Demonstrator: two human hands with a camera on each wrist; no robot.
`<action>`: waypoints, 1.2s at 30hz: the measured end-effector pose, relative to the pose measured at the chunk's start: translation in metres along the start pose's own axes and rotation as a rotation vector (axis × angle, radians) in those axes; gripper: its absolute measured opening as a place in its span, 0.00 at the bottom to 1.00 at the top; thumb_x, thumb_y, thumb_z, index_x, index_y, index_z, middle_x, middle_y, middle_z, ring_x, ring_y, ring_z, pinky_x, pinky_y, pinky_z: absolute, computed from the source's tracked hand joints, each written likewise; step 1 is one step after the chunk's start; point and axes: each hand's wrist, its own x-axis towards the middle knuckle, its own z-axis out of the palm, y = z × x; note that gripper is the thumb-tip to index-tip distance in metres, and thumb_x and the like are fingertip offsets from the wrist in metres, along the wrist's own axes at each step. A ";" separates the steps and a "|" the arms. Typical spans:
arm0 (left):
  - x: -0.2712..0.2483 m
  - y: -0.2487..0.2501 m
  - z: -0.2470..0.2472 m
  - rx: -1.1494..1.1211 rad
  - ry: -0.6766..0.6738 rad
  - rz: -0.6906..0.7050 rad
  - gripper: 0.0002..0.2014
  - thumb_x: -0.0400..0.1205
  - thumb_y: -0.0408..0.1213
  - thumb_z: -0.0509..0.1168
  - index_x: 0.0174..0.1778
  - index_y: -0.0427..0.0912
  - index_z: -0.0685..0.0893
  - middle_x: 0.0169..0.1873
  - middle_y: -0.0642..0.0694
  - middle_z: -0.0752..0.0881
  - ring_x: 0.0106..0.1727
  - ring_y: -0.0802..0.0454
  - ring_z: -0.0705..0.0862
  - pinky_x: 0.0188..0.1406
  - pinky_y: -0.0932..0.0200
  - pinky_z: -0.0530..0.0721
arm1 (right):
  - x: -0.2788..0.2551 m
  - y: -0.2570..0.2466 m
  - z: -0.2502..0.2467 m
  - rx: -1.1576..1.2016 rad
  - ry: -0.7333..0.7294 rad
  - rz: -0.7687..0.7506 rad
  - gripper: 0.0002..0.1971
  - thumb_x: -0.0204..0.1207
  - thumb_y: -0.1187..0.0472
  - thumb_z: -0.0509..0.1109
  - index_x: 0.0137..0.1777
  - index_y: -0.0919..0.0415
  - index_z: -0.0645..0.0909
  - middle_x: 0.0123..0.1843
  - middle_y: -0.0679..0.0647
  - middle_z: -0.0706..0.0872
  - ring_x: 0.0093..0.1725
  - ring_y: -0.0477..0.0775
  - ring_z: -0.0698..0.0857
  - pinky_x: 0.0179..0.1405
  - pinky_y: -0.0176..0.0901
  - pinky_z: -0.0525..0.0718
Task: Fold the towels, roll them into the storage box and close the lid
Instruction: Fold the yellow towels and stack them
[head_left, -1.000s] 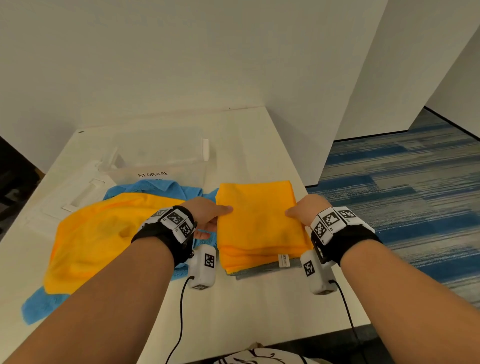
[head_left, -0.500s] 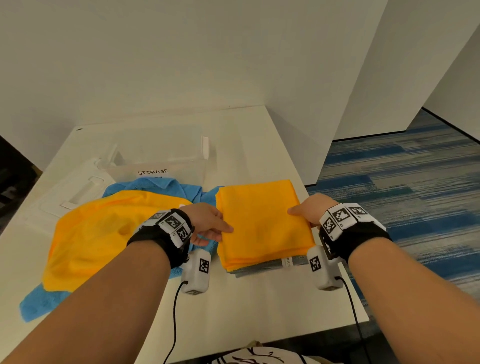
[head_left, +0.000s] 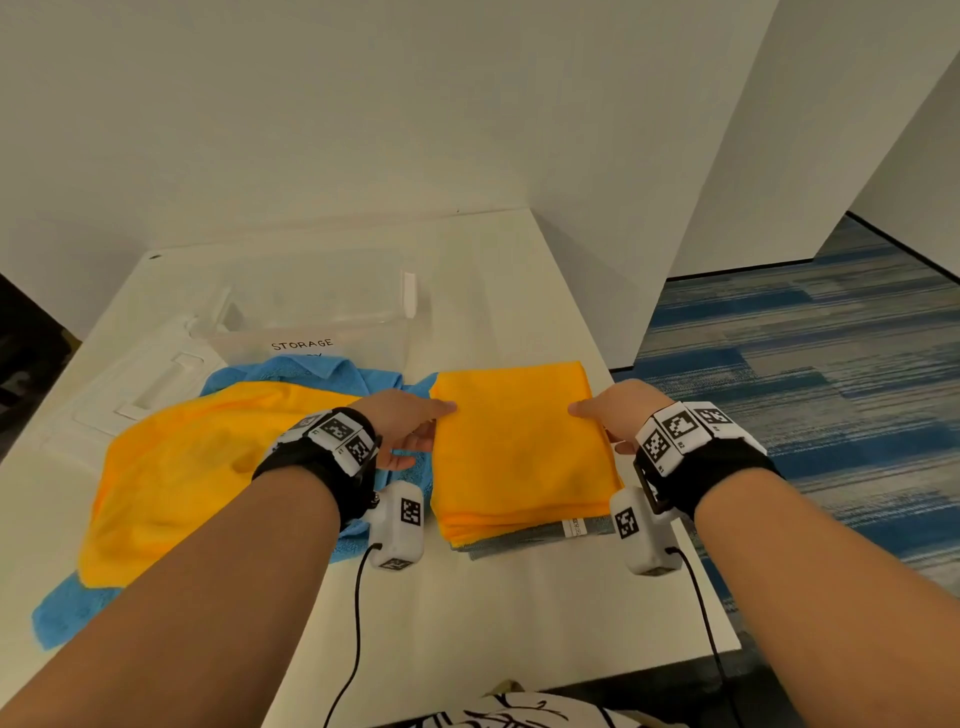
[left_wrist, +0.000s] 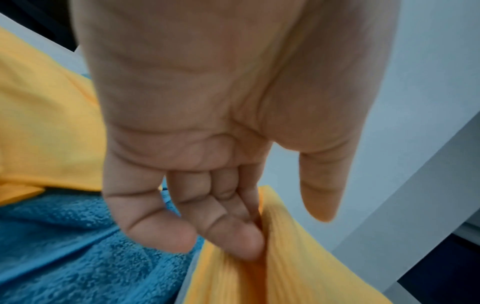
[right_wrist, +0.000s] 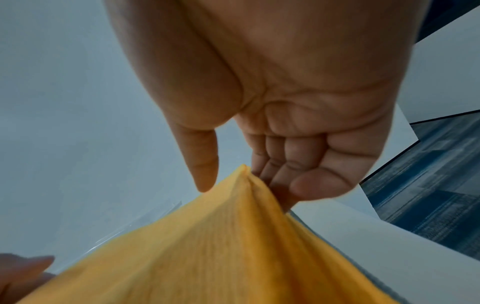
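Observation:
A folded orange towel (head_left: 519, 447) lies on a folded grey towel (head_left: 524, 540) near the table's right side. My left hand (head_left: 439, 421) holds its left edge, thumb on top and fingers (left_wrist: 233, 236) tucked between the layers. My right hand (head_left: 587, 421) pinches the right edge, with the thumb (right_wrist: 202, 164) on top and the fingers (right_wrist: 306, 185) underneath. The clear storage box (head_left: 311, 332), labelled STORAGE, stands open behind the towels, and I see nothing inside it. Its lid (head_left: 140, 395) lies to its left.
An unfolded orange towel (head_left: 197, 467) is spread over a blue towel (head_left: 67, 618) on the left half of the white table (head_left: 519, 623). The table's right edge drops to blue carpet (head_left: 805, 415). White walls stand behind and to the right.
My left hand dipped beside the towel's left edge, then came back with its thumb on top and fingers tucked in. The right hand and the folded towel barely moved.

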 end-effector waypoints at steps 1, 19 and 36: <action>0.002 0.002 0.000 -0.005 0.022 0.009 0.13 0.81 0.53 0.67 0.50 0.45 0.82 0.43 0.47 0.86 0.40 0.55 0.82 0.41 0.58 0.73 | 0.001 -0.002 -0.001 0.053 0.007 -0.003 0.25 0.79 0.47 0.68 0.63 0.70 0.77 0.58 0.66 0.85 0.58 0.63 0.85 0.64 0.55 0.82; 0.031 0.014 0.002 0.073 0.188 0.176 0.19 0.86 0.45 0.61 0.31 0.44 0.66 0.26 0.46 0.67 0.26 0.52 0.66 0.26 0.60 0.63 | 0.023 -0.019 -0.008 -0.062 0.007 -0.312 0.25 0.81 0.63 0.66 0.78 0.52 0.70 0.76 0.57 0.73 0.71 0.60 0.75 0.68 0.50 0.75; 0.034 0.012 -0.003 -0.434 0.048 0.154 0.18 0.83 0.20 0.59 0.60 0.47 0.79 0.44 0.43 0.82 0.32 0.52 0.76 0.19 0.63 0.71 | 0.022 -0.013 -0.010 -0.046 -0.054 -0.333 0.30 0.81 0.60 0.68 0.81 0.51 0.62 0.78 0.56 0.70 0.71 0.60 0.74 0.62 0.47 0.77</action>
